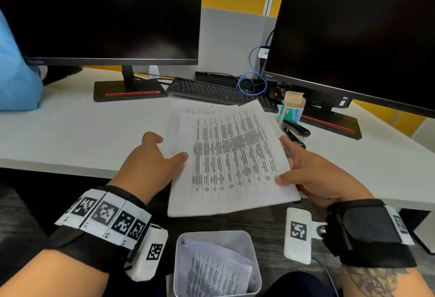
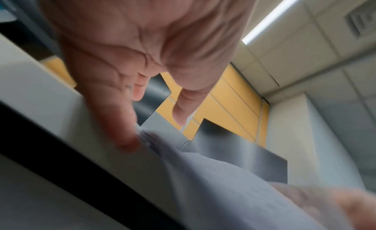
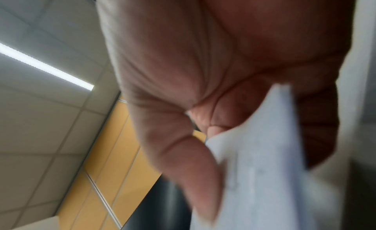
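A stack of printed sheets (image 1: 233, 155) with a dense table on top hangs tilted over the white desk's front edge (image 1: 70, 167). My right hand (image 1: 286, 162) pinches its right edge, the thumb (image 3: 183, 169) on top and the fingers under the sheets (image 3: 264, 153). At the stack's left edge is my left hand (image 1: 164, 148), its fingers fairly straight. In the left wrist view one fingertip (image 2: 130, 143) touches the edge of the sheets (image 2: 203, 169), and the thumb (image 2: 181, 111) hovers apart from them. More sheets (image 1: 200, 109) lie flat on the desk behind.
Two dark monitors (image 1: 101, 14) (image 1: 357, 37) stand at the back, a black keyboard (image 1: 211, 90) between them. A black stapler (image 1: 296, 129) and a small open box (image 1: 293, 107) sit right of the sheets. A white bin (image 1: 254, 261) holding papers stands below. A blue bag (image 1: 16, 80) is far left.
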### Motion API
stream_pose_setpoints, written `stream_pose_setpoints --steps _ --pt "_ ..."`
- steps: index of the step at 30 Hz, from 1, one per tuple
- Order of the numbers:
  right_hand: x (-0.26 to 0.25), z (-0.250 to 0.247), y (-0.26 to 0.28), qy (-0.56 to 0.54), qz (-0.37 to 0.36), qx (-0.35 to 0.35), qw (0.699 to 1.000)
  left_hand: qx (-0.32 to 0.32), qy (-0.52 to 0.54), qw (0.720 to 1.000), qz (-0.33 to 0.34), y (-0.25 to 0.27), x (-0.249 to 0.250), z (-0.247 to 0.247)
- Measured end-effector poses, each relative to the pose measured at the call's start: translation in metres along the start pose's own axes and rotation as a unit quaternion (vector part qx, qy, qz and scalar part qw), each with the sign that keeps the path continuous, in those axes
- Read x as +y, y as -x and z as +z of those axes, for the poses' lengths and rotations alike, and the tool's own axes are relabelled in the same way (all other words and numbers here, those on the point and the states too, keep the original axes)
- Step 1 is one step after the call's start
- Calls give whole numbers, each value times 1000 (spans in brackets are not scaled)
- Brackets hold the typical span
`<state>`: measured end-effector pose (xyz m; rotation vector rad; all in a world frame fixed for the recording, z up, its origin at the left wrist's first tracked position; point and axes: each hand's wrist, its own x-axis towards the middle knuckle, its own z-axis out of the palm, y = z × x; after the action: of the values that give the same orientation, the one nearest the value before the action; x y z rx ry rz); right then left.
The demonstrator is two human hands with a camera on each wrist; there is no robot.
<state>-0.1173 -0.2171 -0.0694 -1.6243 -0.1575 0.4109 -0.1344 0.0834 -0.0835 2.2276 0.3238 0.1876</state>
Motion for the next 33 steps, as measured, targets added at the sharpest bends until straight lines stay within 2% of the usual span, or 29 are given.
stream_pose_setpoints --steps 2,3,5,7,8,11,14,16,18,21,24,26,27,28,29,31,32,33 --pt "-4 -1 6 63 9 -50 997 -8 54 998 -7 3 4 0" --pt "-4 -1 6 94 25 -46 994 -12 81 997 -6 4 6 1" --pt "-1 -1 0 124 54 29 990 -25 132 991 3 5 8 3" --pt "1 2 -7 178 53 113 976 -48 163 985 5 4 8 5" --pt "1 4 -8 198 49 134 970 -59 176 983 5 4 6 6" --pt "3 7 -6 153 38 126 979 -77 246 966 23 4 2 8" --pt "4 9 -1 69 17 98 993 -99 360 927 24 4 1 4" --pt "5 10 -2 32 -3 98 995 -124 395 910 32 4 3 1" --pt "5 14 -4 6 -17 109 994 -139 402 904 45 6 4 2" --pt "9 22 -4 36 -26 130 991 -96 368 921 88 10 7 5" --pt "9 28 -1 34 -36 144 988 -104 388 911 89 12 10 6" --pt "8 37 3 89 -42 112 989 -129 341 924 116 13 7 11" --pt "10 42 6 166 -36 64 983 -167 267 938 148 13 3 15" --pt "13 50 9 252 -20 -1 967 -236 160 941 179 14 -2 20" --pt "20 59 11 324 8 -71 943 -326 37 924 197 16 -9 28" --pt "42 77 9 429 84 -162 885 -472 -156 848 184 19 -29 52" --pt "59 83 4 478 112 -175 853 -505 -206 822 167 22 -41 65" --pt "78 87 -5 524 130 -174 824 -520 -232 809 146 25 -53 77"
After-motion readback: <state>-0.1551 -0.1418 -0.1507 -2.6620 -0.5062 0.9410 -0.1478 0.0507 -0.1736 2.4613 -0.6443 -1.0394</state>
